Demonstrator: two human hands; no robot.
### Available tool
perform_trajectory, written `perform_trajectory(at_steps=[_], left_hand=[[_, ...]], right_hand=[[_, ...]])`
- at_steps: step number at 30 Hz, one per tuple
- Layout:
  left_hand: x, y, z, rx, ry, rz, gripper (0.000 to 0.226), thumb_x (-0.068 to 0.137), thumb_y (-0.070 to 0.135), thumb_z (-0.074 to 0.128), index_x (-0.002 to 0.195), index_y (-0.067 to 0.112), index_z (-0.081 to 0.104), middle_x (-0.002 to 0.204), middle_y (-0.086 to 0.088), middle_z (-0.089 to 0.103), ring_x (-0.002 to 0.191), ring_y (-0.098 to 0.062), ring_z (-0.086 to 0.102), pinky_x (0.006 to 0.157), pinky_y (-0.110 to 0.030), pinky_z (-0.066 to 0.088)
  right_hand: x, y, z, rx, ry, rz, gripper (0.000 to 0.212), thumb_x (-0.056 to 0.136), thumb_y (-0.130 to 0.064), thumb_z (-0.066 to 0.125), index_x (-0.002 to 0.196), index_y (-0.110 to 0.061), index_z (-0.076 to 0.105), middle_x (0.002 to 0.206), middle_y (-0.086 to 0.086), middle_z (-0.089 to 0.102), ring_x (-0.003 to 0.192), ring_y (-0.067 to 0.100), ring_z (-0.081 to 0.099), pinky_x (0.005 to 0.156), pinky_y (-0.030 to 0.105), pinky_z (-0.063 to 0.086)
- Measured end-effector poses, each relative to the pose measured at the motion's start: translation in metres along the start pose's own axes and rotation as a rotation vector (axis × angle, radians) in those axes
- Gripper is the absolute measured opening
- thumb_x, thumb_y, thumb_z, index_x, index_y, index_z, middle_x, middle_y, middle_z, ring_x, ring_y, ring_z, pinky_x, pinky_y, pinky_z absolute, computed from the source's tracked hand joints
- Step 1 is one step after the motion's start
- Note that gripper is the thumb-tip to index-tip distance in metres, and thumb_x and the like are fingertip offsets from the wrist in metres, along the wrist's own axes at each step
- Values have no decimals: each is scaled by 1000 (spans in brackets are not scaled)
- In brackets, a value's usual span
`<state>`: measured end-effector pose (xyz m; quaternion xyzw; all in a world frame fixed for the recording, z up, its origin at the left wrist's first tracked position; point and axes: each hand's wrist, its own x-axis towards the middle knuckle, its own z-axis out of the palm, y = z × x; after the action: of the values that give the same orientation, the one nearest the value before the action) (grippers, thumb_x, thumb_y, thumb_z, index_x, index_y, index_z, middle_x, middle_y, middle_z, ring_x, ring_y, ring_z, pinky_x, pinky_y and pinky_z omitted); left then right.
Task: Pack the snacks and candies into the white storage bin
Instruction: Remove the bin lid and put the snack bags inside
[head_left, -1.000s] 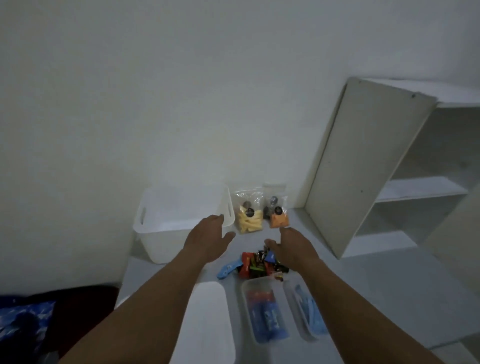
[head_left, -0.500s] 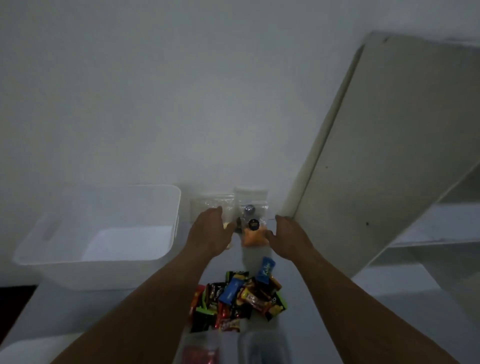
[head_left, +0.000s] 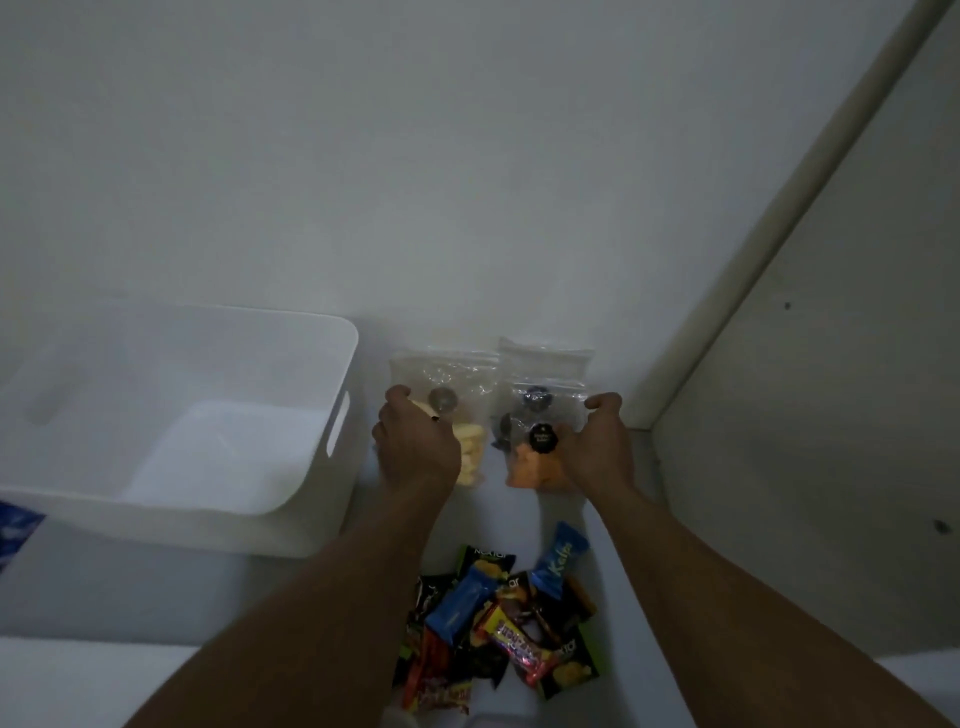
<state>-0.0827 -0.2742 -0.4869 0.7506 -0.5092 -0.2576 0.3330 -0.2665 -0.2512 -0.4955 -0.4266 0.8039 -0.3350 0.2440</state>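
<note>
The white storage bin (head_left: 291, 527) stands empty at the left, against the wall. To its right, clear snack bags lean on the wall: one with yellow sticks (head_left: 470, 457), one with orange pieces (head_left: 532, 467), and another bag (head_left: 545, 358) behind. My left hand (head_left: 415, 447) curls round the left edge of the yellow snack bag. My right hand (head_left: 600, 447) curls round the right edge of the orange snack bag. A pile of wrapped candies (head_left: 498, 623) lies nearer to me, between my forearms.
A tall white cabinet panel (head_left: 810, 415) leans close on the right of the bags. The bin's handle slot (head_left: 337, 423) faces my left hand. A blue patterned thing (head_left: 13, 530) shows at the far left edge.
The view has moved closer and lower. Both hands reached forward past the candy pile and closed on the outer edges of the snack bags by the wall.
</note>
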Motion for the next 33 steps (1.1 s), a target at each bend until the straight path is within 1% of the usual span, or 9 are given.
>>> perform_trajectory(at_steps=[6,9,14,18,21,24,28,31,33], left_hand=[[3,-2,10,-103,92,-49,74,77,20,77,135,22,32,121,-17,60,112,-37,55,91,-50,50],[-4,1,11,-145,111,-23,79,73,20,81,136,22,34,122,-14,59,113,-33,54,91,-44,50],[-11,10,2,-98,47,140,19,81,14,69,98,10,60,95,-12,55,88,-28,57,67,-28,35],[-18,26,-12,-106,25,216,17,87,19,61,75,17,49,76,-4,57,73,-23,56,60,-25,32],[-22,42,-29,-40,34,312,16,97,26,47,84,17,51,72,-2,58,69,-27,59,50,-22,29],[-22,59,-47,-11,34,395,25,99,25,36,96,22,60,91,-1,69,84,-27,64,64,-27,41],[-15,80,-75,-19,-57,393,36,95,29,48,62,18,52,67,-1,61,75,-28,63,64,-31,42],[-9,91,-105,-170,-118,409,14,88,19,63,79,22,72,83,8,72,83,-12,66,73,-23,45],[-7,101,-131,-160,-126,440,13,88,18,64,89,24,75,88,12,71,84,-6,62,75,-18,43]], right_hand=[[13,9,12,98,26,105,34,92,-12,55,92,-39,35,85,7,65,69,20,60,60,36,49],[8,16,7,104,17,53,50,85,-2,57,116,-30,29,84,7,64,73,24,64,61,40,53],[-2,13,-17,180,-91,-58,71,89,2,56,145,-31,28,97,-5,59,84,16,59,71,29,50],[-8,2,-37,15,-46,-141,16,98,-10,49,109,-21,55,72,0,56,64,16,54,54,25,39],[-14,-10,-48,-35,9,-201,18,101,-19,45,89,-16,58,76,4,62,69,22,58,56,28,39],[-23,-26,-63,-123,39,-189,20,98,-20,46,84,-15,60,77,5,64,71,23,58,58,30,42],[-37,-52,-86,-164,59,-207,17,95,-16,49,87,-16,64,78,3,65,71,22,60,57,26,42],[-49,-77,-104,-182,58,-233,23,93,-10,49,94,-26,66,74,-2,63,63,14,56,51,23,38],[-57,-95,-115,-191,92,-278,18,94,-18,54,92,-27,69,80,-3,68,71,16,62,59,24,44]])
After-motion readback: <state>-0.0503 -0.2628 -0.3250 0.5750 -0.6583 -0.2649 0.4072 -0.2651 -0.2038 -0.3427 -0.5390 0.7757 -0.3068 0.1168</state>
